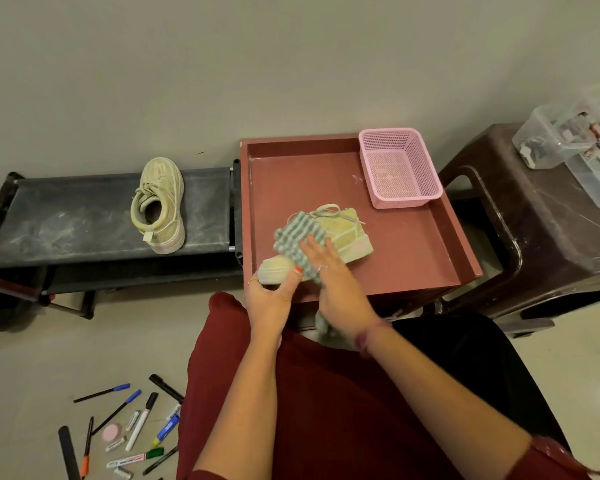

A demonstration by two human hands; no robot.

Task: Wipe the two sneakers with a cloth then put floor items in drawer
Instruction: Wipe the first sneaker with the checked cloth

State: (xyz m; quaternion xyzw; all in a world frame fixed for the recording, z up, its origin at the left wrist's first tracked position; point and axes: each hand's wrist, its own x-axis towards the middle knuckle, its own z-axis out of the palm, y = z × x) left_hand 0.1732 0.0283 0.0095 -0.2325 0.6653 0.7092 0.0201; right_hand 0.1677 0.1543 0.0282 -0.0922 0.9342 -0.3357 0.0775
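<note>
Right hand [329, 271] flat, pressing cloth [297, 242] on sneaker [347, 237] in drawer [413, 265] | left hand [269, 299] gripping toe | long axis: toe near-left, heel far-right | second sneaker [160, 206] left, on rack [84, 220]

— Where is the shoe being cleaned?
— In the red drawer [426, 244], near its front edge; the left hand [269, 299] grips the toe of that sneaker [347, 233] while the right hand [329, 271] presses a striped cloth [293, 237] flat on it.
— Anything else?
— A pink basket [400, 168] sits in the drawer's far right corner. The other sneaker [160, 206] stands on the black rack [66, 220]. Pens and markers [132, 427] lie scattered on the floor.
</note>
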